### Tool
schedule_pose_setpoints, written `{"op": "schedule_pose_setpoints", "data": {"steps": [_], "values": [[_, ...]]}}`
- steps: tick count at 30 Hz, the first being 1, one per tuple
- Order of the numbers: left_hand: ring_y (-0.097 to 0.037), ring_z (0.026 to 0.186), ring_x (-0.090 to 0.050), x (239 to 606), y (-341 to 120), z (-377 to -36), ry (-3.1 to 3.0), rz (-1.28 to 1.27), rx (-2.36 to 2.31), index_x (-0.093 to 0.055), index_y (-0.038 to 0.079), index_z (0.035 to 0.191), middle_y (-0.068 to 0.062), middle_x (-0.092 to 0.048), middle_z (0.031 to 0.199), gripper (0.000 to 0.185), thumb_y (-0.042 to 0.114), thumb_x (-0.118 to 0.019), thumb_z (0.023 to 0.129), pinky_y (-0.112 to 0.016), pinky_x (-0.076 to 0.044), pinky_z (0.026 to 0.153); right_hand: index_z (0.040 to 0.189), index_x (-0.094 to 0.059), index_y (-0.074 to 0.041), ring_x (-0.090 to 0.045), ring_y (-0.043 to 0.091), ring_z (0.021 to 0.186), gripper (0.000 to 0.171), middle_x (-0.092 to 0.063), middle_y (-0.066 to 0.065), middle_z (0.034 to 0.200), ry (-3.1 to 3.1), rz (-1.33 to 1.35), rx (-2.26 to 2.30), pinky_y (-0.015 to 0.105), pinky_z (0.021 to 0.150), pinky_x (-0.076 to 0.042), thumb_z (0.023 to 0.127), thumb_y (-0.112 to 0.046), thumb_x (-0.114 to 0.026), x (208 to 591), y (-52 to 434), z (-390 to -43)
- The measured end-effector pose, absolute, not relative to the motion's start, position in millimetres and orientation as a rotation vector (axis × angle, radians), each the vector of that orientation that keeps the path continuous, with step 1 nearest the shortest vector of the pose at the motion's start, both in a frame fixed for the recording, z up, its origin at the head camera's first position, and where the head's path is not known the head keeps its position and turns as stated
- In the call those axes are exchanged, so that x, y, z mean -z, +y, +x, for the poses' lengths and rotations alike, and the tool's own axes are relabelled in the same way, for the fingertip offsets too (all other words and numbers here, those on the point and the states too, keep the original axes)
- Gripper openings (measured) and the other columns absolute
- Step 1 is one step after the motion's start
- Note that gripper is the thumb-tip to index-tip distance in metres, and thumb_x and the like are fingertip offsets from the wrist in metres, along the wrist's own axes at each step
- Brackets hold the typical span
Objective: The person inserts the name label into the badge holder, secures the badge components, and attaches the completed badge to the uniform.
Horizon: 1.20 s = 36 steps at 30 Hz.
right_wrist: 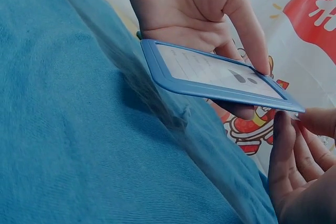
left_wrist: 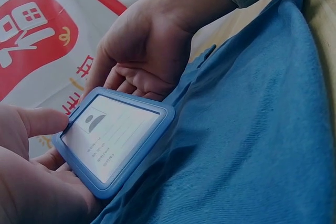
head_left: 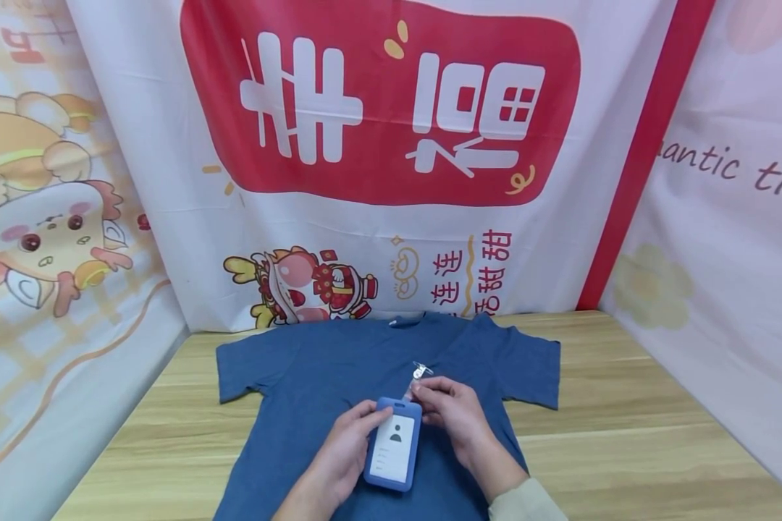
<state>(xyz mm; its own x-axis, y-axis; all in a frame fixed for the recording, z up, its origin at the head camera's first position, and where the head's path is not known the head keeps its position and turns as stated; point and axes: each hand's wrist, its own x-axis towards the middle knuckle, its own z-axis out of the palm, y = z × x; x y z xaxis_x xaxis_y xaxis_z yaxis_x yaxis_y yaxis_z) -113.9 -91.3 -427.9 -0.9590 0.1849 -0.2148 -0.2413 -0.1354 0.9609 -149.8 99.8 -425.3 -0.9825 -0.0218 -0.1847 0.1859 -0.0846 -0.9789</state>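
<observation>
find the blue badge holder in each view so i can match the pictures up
Head: the badge holder is low centre, gripped by the left hand.
Left wrist: the badge holder is left of centre, below mid-height.
Right wrist: the badge holder is right of centre, above mid-height.
Shared landmark: the blue shirt, central in the head view, at right in the left wrist view, at left in the right wrist view.

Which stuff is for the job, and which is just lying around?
For the job:
- badge, held
- strap, pinched
- clip, on the strap
- shirt, probably, spread underneath

Just there:
- table
- hanging cloth with pictures
</observation>
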Motion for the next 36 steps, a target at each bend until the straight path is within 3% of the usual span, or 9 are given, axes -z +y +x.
{"op": "schedule_pose_setpoints", "data": {"steps": [13, 28, 36], "values": [[-0.014, 0.101, -0.061, 427.7, -88.9, -109.4, 1.819, -0.021, -2.178, -0.067, 0.014, 0.103, 0.004, -0.069, 0.109, 0.016, 0.029, -0.069, 0.105, -0.027, -0.053, 0.086, 0.120, -0.079, -0.009, -0.069, 0.014, 0.087, 0.034, -0.080, -0.001, 0.101, 2.034, 0.202, 2.137, 0.028, 0.074, -0.056, 0.098, -0.035, -0.081, 424.8, 101.1, -150.7], [-0.016, 0.109, -0.062, 424.6, -90.5, -111.5, 1.831, -0.077, -2.148, -0.066, 0.012, 0.111, -0.001, -0.069, 0.123, 0.021, 0.032, -0.070, 0.105, -0.027, -0.054, 0.089, 0.121, -0.078, -0.005, -0.065, 0.014, 0.085, 0.036, -0.078, -0.002, 0.106, 2.013, 0.120, 2.101, 0.027, 0.073, -0.054, 0.097, -0.031, -0.081, 425.9, 99.9, -150.4], [-0.021, 0.118, -0.057, 425.4, -89.0, -113.6, 1.863, -0.137, -2.165, -0.068, 0.011, 0.114, -0.003, -0.067, 0.127, 0.022, 0.031, -0.072, 0.105, -0.030, -0.049, 0.095, 0.118, -0.081, -0.008, -0.063, 0.016, 0.086, 0.035, -0.077, -0.002, 0.108, 2.017, 0.122, 2.081, 0.027, 0.074, -0.053, 0.094, -0.034, -0.083, 422.9, 99.7, -147.8]]}}
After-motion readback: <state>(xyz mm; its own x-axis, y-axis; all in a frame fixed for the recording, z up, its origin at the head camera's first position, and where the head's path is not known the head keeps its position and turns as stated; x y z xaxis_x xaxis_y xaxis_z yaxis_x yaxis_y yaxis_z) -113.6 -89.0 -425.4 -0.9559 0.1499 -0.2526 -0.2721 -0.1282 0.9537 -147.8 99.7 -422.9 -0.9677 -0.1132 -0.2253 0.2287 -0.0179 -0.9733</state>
